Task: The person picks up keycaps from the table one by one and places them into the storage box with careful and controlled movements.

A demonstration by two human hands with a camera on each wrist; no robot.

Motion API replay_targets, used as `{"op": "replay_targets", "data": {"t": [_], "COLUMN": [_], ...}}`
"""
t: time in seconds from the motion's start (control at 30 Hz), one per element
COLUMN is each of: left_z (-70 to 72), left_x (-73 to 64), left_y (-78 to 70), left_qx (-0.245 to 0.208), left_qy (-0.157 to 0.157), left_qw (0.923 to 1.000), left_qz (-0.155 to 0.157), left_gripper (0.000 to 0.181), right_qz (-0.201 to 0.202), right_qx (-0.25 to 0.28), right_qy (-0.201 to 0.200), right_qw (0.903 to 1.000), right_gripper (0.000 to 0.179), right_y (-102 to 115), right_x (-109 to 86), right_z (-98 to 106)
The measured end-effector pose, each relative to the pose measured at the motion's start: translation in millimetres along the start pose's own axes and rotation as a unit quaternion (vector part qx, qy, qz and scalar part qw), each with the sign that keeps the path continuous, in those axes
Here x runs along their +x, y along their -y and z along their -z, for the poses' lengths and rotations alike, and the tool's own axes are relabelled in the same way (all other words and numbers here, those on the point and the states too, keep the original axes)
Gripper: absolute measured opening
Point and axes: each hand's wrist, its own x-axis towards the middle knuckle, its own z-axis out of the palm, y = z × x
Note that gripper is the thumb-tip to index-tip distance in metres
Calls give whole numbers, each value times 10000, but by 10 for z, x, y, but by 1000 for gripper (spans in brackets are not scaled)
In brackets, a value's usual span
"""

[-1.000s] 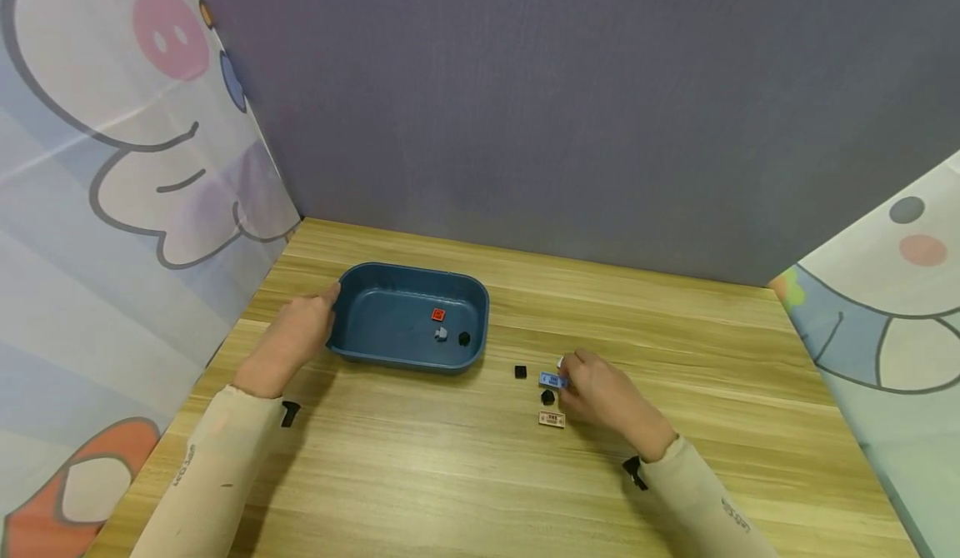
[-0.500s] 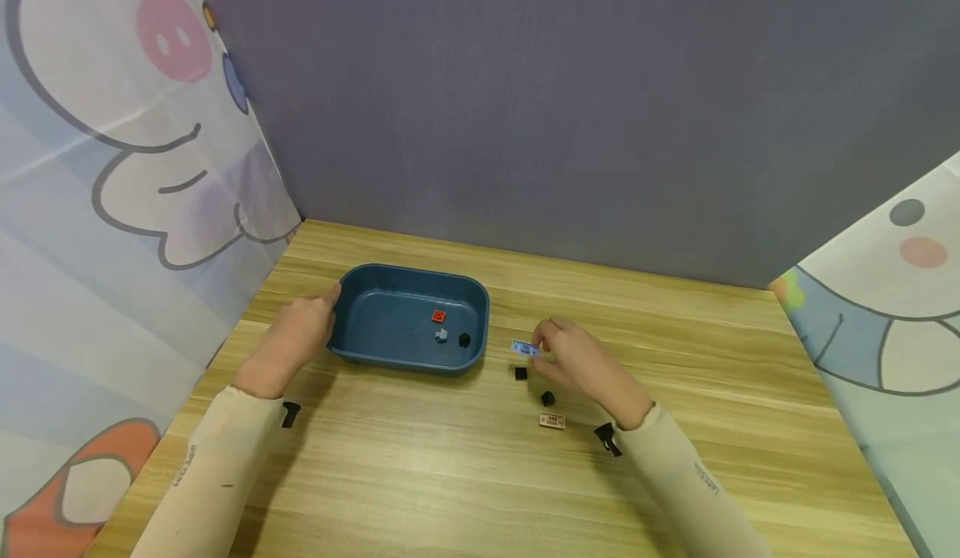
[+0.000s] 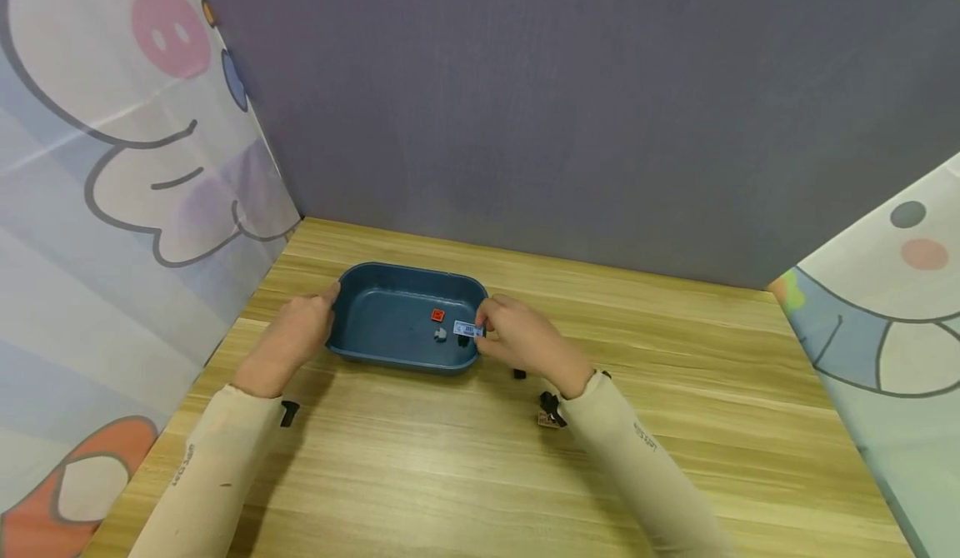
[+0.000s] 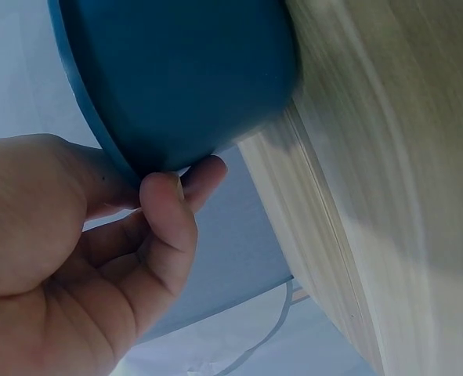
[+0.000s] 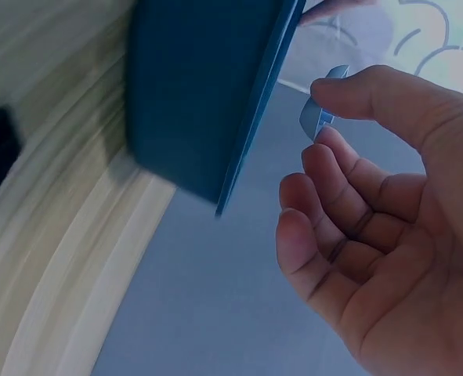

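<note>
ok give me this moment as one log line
left hand: gripping tray | right hand: pinching blue tile above tray | inside: red piece, grey piece, black piece

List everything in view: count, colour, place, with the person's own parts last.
Wood-grain table: 1, light brown, lower view
Rounded plastic-looking tray: 1, dark blue, on table
Square tile: 1, red, in tray
Irregular piece: 1, grey, in tray
Rounded piece: 1, black, in tray, partly hidden
Oblong printed tile: 1, light blue, held at tray's right end
Oblong pale tile: 1, tan, on table, partly hidden
Square piece: 1, black, on table
Chunky piece: 1, black, on table
Flat backdrop: 1, grey-purple, behind table
Cartoon-printed hangings: 2, mostly pale, sides
Wrist attachments: 2, black, wrists
Sleeves: 2, cream, forearms
Left hand: 1, bare, gripping tray's left rim
Right hand: 1, bare, pinching oblong printed tile
</note>
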Motion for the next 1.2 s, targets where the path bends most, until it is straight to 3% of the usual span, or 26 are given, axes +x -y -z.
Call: {"op": "replay_targets", "data": {"t": [0.3, 0.73, 1.2], "left_z": [-1, -11, 9], "left_x": [-7, 2, 0], "left_y": [-8, -17, -24], "left_qx": [75, 80, 95], "left_qy": [-136, -81, -4], "left_qw": [9997, 9998, 10000], "left_qz": [-167, -175, -27], "left_gripper": [42, 43, 43], "right_qz": [272, 303, 522], "right_qx": [-200, -224, -125], "right_qy": [353, 461, 30], "right_qw": [9988, 9982, 9986], "right_gripper": [19, 25, 21], "right_y": [181, 224, 219], "right_x": [252, 295, 218], "right_z": [-127, -224, -169]}}
